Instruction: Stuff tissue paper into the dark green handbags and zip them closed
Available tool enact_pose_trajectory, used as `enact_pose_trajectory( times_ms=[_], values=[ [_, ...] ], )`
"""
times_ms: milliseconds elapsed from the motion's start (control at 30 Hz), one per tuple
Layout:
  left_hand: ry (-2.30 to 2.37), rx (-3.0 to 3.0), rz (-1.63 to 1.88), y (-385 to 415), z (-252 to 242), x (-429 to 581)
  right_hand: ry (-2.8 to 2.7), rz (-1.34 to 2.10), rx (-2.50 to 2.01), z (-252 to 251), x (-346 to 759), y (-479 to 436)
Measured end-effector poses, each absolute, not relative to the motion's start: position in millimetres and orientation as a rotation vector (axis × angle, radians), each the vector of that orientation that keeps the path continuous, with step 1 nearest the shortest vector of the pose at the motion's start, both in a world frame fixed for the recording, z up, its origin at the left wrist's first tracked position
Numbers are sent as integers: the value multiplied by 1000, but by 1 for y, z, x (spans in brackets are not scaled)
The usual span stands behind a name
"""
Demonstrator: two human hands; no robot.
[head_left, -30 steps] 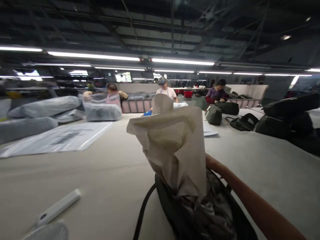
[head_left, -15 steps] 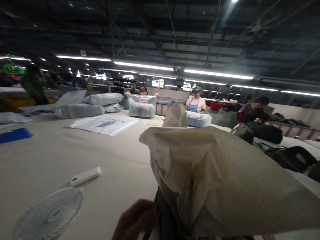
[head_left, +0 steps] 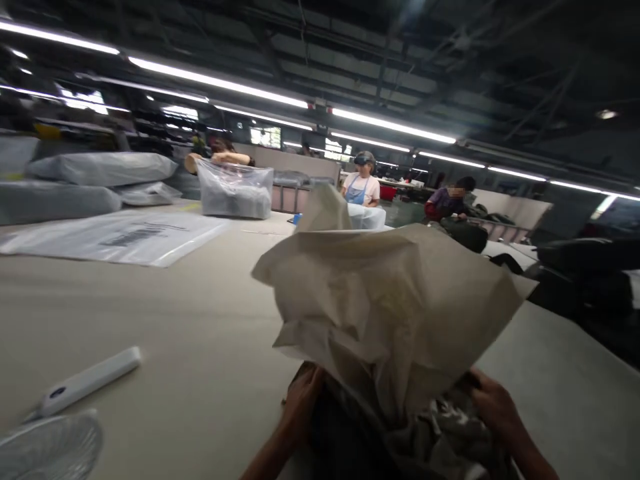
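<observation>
The left hand [head_left: 303, 400] has its fingertips hidden at the edge of the dark bag [head_left: 345, 433], and those of the right hand [head_left: 495, 403] are behind the brown paper [head_left: 400, 293], so how each one grips cannot be told. The paper also covers part of the bag's opening. The bottom edge of the view cuts the bag and both forearms [head_left: 277, 453]. The white fan [head_left: 55, 443] is cut by the left and bottom edges. On the plastic sheet [head_left: 165, 233], the print is too blurred for reading. At the right, the dark bundles [head_left: 585, 273] leave the view, and their outlines are not clear.
</observation>
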State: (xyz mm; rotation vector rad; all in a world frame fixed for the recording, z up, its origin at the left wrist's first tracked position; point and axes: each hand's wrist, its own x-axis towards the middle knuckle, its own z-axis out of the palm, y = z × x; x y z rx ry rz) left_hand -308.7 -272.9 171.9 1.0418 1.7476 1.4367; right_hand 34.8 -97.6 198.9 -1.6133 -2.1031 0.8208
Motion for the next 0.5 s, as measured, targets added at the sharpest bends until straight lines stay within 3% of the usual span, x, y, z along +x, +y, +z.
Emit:
enact_pose_trajectory(
  times_ms=[267,500],
  values=[
    [1598,957,1404,-309,159,-321,-2166,875,-1694,243,30,-119],
    [1405,821,1616,-310,183,-347,-2300,1230,-1536,304,35,-194]
  ],
)
